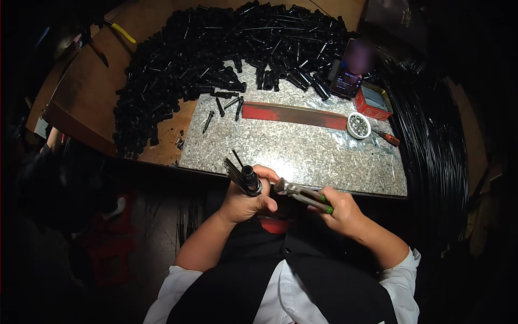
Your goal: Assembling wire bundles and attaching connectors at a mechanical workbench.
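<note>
My left hand (243,208) is closed round a black tubular piece (249,178) with several thin black rods beside it, held up just in front of the stone slab's near edge. Pliers (302,193) with green on the handle ends are gripped in my right hand (341,210). Their jaws point left, close by the fingers of my left hand. Whether the jaws touch the piece or pinch anything, I cannot tell.
A great heap of black tubular parts (232,48) covers the back and left. On the speckled slab (302,151) lie a red-stained bar (294,115) and a white cup (359,125) of small metal bits. A screwdriver (389,139), red box (373,101), phone (348,78) and black rods (431,140) are at right.
</note>
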Available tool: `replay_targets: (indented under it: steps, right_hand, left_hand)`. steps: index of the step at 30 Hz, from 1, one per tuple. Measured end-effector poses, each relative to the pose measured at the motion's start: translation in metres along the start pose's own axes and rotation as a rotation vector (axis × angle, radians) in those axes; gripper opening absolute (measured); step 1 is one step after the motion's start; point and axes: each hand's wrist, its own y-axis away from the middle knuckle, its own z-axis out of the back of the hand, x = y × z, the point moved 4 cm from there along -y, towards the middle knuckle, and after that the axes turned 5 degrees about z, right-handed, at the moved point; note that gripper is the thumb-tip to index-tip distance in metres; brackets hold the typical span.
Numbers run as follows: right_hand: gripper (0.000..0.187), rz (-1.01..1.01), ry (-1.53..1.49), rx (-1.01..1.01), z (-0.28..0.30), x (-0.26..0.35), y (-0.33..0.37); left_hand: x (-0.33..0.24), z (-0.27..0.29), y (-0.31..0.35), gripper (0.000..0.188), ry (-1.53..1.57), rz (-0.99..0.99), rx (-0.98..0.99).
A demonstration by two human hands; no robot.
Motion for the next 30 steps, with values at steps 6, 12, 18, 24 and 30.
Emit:
replay_targets:
  steps: [6, 12, 18, 24, 30]
  right_hand:
    - [0.007, -0.032, 0.082, -0.339, 0.064, -0.021, -0.012]
    - [0.011, -0.221, 0.416, -0.319, 0.122, -0.067, -0.053]
    - [0.012, -0.272, 0.633, -0.175, 0.121, -0.106, -0.081]
    - [0.018, -0.256, 0.751, -0.081, 0.113, -0.120, -0.101]
    - [0.017, -0.304, 0.716, -0.069, 0.112, -0.113, -0.102]
  left_hand:
    - [0.010, 0.010, -0.002, 0.070, -0.143, -0.027, 0.000]
    - [0.008, 0.007, 0.004, 0.069, -0.147, -0.003, -0.015]
    - [0.010, -0.001, 0.005, 0.063, -0.156, -0.036, -0.013]
    - [0.011, 0.002, 0.007, 0.068, -0.211, 0.012, 0.020]
    - [0.009, -0.002, 0.007, 0.066, -0.149, 0.038, 0.008]
